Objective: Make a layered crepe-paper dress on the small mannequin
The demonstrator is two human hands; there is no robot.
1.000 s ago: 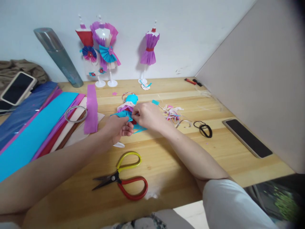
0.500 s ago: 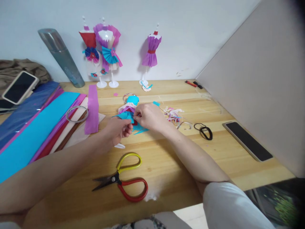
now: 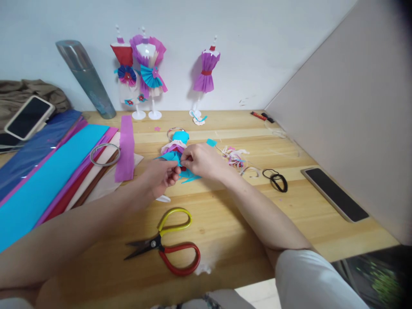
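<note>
A small dress form in layered crepe paper, blue at the top with pink, purple and blue ruffles below, lies on the table between my hands. My left hand pinches the blue paper ruffle from the left side. From the right, my right hand has its thumb and forefinger closed on the same blue ruffle, its fingertips almost touching the left ones. Part of the form's white base shows beneath my left hand.
Scissors lie open at the front. Paper strips and a tape ring are left; scraps, hair ties and a phone right. Dressed forms and a bottle stand behind.
The whole view has shifted slightly, so things sit a little lower in the picture. Both hands remain at the blue ruffle, with their fingertips slightly closer together.
</note>
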